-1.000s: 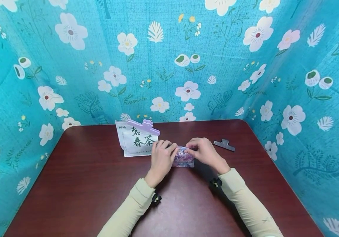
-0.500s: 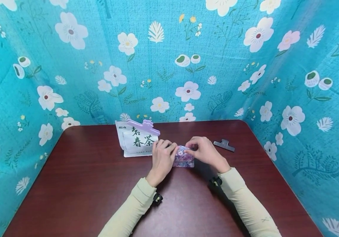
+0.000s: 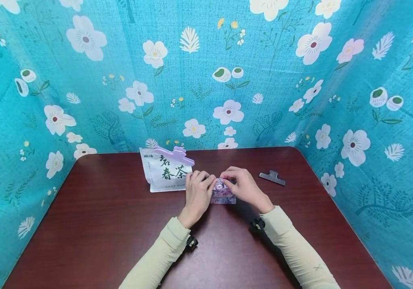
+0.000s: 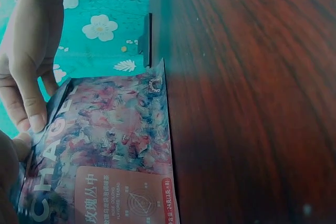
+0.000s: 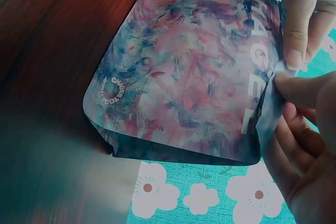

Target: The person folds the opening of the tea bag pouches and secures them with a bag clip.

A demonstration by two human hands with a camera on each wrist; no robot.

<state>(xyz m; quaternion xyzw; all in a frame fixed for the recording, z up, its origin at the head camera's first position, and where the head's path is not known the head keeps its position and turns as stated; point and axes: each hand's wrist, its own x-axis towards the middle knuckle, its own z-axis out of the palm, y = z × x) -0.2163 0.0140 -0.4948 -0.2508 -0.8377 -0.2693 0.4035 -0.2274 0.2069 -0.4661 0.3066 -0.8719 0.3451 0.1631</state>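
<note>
A pink, purple and blue marbled tea pouch (image 3: 223, 197) stands on the table between both hands, its large pale lettering running along the upper part. My left hand (image 3: 197, 194) pinches the top edge near its left end. Close beside it, my right hand (image 3: 244, 186) pinches the same edge between thumb and fingers. In the right wrist view, the top of the pouch (image 5: 189, 66) is folded over under the right thumb, and the two thumbs are near each other. The left wrist view shows the pouch's pink label (image 4: 123, 195) on its front.
Behind the left hand stands a white tea bag (image 3: 163, 178) with dark characters, a lilac sealing clip (image 3: 175, 155) across its top. A dark grey clip (image 3: 272, 177) lies to the right on the brown table (image 3: 102, 233). Floral curtains (image 3: 192, 80) enclose the back and sides.
My right hand has slid left along the top edge of the marbled pouch, closer to the left hand. The left hand has hardly moved.
</note>
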